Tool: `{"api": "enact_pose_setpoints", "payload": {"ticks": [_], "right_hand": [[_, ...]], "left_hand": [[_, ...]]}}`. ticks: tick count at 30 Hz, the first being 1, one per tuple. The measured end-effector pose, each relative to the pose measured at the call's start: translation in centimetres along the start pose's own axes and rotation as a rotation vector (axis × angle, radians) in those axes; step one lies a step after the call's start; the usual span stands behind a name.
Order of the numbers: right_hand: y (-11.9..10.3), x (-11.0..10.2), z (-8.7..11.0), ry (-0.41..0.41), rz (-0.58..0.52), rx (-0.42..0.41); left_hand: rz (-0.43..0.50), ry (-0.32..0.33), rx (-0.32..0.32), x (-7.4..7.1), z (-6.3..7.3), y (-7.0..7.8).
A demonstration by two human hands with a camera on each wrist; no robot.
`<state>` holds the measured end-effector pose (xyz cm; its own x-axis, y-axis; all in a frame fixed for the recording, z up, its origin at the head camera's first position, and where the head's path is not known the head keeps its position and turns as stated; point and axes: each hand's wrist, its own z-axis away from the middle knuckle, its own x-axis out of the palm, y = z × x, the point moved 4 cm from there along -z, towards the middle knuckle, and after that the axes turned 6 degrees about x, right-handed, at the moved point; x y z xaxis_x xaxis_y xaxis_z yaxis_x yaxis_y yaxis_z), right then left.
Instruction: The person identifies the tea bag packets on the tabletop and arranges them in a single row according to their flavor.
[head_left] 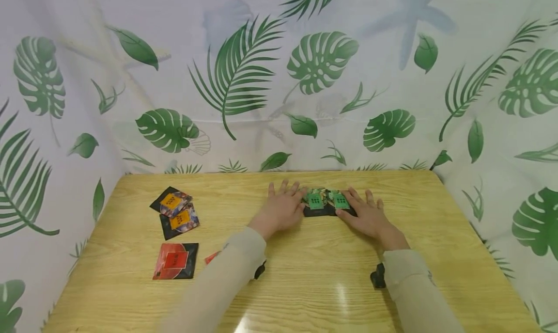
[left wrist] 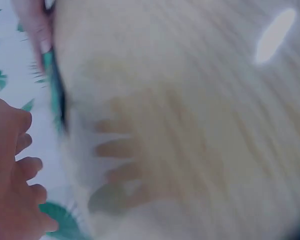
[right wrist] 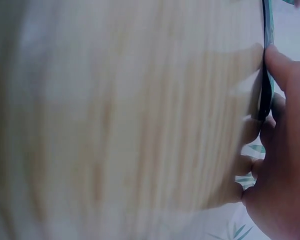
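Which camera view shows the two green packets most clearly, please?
The head view: the green packets lie with printed fronts visible, though the right hand partly covers one. The left wrist view shows only a blurred, edge-on strip; the right wrist view, another thin edge.

Table (head_left: 305,265): wood-grain, smooth, semi-gloss w/ glare. Green-label sachets (head_left: 317,203): plastic-looking, smooth. Backdrop (head_left: 257,93) & sleeves (head_left: 218,287): matt cloth.
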<state>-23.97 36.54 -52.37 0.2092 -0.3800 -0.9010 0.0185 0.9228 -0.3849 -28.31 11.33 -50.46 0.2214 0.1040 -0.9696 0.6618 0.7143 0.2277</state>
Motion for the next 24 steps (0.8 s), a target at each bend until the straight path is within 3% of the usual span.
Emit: {"api": "enact_pose_setpoints", "payload": {"ticks": [10,16,24], "right_hand": [[0.1,0.1,-0.1,0.006,-0.019,-0.009],[0.1,-0.2,0.0,-0.015,-0.013,-0.006],[0.0,0.2,-0.4,-0.022,-0.005,-0.009]], "left_hand": [[0.111,0.071,-0.04,-4.2,7.4,-4.8],[0.111,0.111,-0.089,-4.2,11.2,-7.9],[0.085,0.192,-0.146,-2.8,14.6,-11.4]]}}
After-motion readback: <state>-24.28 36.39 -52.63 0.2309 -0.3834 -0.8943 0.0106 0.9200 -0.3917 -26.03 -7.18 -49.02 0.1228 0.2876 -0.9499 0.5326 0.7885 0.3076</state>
